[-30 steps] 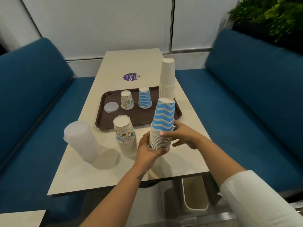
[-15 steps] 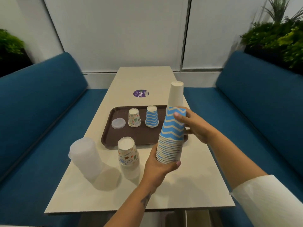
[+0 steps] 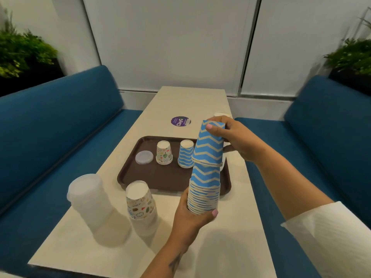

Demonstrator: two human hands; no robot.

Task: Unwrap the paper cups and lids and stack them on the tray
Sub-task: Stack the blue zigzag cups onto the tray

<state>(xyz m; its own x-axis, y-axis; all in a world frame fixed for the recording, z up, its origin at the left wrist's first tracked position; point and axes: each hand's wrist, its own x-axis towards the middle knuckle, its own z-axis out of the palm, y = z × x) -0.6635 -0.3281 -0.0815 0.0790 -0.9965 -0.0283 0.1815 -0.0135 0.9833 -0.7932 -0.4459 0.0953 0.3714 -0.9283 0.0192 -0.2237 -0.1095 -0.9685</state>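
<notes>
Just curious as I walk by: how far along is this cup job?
Early. The tray holds one lid, one patterned cup and one blue cup. The right hand lifts a top cup off the left hand's stack. Two wrapped stacks wait.

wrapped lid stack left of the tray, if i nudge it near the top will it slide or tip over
Probably tip. The wrapped lid stack stands tall on a narrow base on the table and already leans, so a high push would likely topple it. It looks like thin translucent plastic, so probably light and easily shoved. The clear wrap may be slick to grip; pushing low seems safer.
</notes>
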